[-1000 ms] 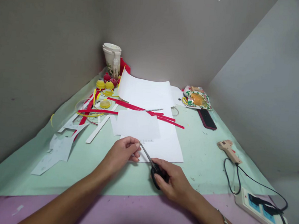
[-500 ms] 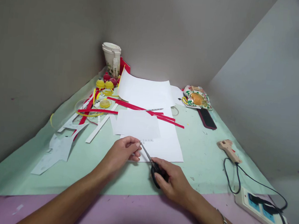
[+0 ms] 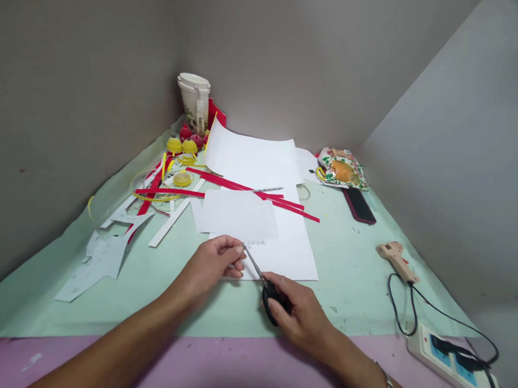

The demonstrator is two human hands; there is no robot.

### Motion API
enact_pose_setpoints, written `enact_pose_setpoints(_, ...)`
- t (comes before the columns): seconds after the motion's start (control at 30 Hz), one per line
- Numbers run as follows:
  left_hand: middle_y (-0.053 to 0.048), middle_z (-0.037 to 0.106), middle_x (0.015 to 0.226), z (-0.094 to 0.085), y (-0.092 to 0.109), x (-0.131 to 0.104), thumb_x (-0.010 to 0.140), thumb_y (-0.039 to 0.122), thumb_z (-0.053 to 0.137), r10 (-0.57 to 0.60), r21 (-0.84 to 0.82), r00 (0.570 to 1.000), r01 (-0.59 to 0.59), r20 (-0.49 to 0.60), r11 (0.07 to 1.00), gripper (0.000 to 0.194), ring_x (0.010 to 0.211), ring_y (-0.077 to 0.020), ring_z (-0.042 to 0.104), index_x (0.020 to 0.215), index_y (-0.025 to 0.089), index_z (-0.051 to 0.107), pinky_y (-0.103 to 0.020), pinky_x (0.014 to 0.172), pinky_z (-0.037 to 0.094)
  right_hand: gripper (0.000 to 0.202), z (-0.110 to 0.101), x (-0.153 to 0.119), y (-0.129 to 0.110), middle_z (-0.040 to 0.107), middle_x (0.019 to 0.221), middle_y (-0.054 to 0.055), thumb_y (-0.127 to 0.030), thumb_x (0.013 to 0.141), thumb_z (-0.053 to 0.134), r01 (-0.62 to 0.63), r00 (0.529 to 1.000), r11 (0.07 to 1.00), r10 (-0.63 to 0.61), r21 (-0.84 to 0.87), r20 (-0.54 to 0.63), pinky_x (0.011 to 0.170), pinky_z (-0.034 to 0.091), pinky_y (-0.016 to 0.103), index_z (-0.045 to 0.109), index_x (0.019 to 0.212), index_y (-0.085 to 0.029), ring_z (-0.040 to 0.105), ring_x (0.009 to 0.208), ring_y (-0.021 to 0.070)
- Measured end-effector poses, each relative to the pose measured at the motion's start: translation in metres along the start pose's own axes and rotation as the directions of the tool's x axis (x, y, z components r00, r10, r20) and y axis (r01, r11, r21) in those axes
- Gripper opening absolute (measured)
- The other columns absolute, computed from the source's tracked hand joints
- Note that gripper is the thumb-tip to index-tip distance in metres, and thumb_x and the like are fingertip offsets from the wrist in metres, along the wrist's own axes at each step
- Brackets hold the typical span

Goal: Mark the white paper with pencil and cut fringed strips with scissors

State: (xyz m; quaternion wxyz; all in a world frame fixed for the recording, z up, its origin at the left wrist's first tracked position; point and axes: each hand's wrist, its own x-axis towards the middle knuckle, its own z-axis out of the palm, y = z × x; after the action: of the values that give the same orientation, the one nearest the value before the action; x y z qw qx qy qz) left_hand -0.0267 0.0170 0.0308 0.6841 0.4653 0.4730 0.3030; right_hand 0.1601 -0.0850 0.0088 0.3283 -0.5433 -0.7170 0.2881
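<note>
My right hand [image 3: 300, 312] is wrapped round the black handles of a pair of scissors [image 3: 254, 263]. The blades point up and to the left, and their tip meets the fingertips of my left hand [image 3: 218, 265]. That hand is closed in a pinch; whatever sits between thumb and finger is too small to make out. Under both hands lies a white sheet of paper [image 3: 296, 258]. A smaller white sheet [image 3: 240, 213] rests on it just beyond, with a row of tiny marks at its near edge. Red strips [image 3: 295, 211] and a thin pen-like stick [image 3: 268, 189] cross its far edge.
At left are white paper offcuts [image 3: 99, 259], a white strip [image 3: 172, 226] and yellow and red round pieces [image 3: 174, 145]. A white lidded container [image 3: 192, 98] stands behind. On the right lie a phone [image 3: 359, 206], a patterned packet [image 3: 343, 168], a glue gun [image 3: 397, 260] and a power strip [image 3: 451, 364].
</note>
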Motion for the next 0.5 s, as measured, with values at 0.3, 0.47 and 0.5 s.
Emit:
enact_pose_setpoints(0.3,0.002,0.061,0.065,-0.0008,-0.0019,0.0003,0.08,0.031,0.063,0.011,0.013,1.0,-0.011,-0.004,1.0,0.017,0.055,-0.0095,0.059,0.084,0.015,0.06,-0.024,0.062,0.049,0.043,-0.0013,-0.001,-0.0006,0.069,0.106,0.006,-0.015,0.085,0.052,-0.008,1.0,1.0,0.007,0.029,0.01,0.08,0.05,0.026,0.054,0.128,-0.02,0.064,0.088,0.0169)
enact_pose_setpoints(0.47,0.001,0.061,0.065,-0.0019,-0.0029,0.0007,0.08,0.033,0.064,0.021,0.021,1.0,-0.02,-0.005,1.0,0.019,0.056,-0.0102,0.059,0.084,0.015,0.06,-0.025,0.063,0.049,0.042,-0.0003,-0.0007,0.0003,0.069,0.101,0.005,-0.015,0.085,0.052,-0.015,1.0,1.0,0.015,0.02,0.013,0.077,0.048,0.026,0.055,0.127,-0.021,0.061,0.084,0.0163)
enact_pose_setpoints(0.5,0.001,0.061,0.066,-0.0018,-0.0025,0.0003,0.08,0.033,0.064,0.017,0.021,1.0,-0.017,-0.005,1.0,0.019,0.057,-0.0103,0.059,0.085,0.015,0.06,-0.025,0.063,0.05,0.042,0.0003,-0.0005,0.0009,0.068,0.098,0.005,-0.015,0.085,0.052,-0.024,1.0,1.0,0.023,0.02,0.007,0.076,0.048,0.026,0.056,0.127,-0.02,0.061,0.081,0.0158)
